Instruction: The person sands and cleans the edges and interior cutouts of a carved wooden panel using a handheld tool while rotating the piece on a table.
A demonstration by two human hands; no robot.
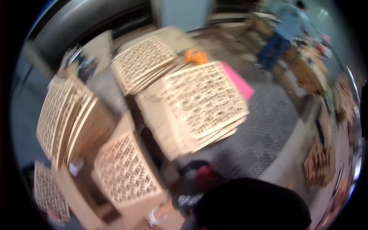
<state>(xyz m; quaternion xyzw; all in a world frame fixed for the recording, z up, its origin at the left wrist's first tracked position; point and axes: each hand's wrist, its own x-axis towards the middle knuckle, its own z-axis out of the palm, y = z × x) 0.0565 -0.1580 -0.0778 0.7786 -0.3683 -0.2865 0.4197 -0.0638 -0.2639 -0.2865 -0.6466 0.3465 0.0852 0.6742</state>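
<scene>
My left hand (165, 211) reaches out from a dark sleeve with white lettering (188, 200), beside the black cap shape (251, 205) at the bottom. A thin white item (154, 217) is at its fingers, too blurred to name or to tell whether it is held. Just above the hand is a pale board with rows of cut-out patterns (126, 168). Part of another patterned piece (147, 225) shows below it. My right hand does not show.
Stacks of patterned boards stand centrally (205, 99), behind (143, 59) and at left (57, 115). A pink sheet (237, 80) and orange bundle (195, 56) lie nearby. A textured grey mat (268, 126) covers the floor. A person in blue (281, 32) stands at a cluttered bench (303, 73).
</scene>
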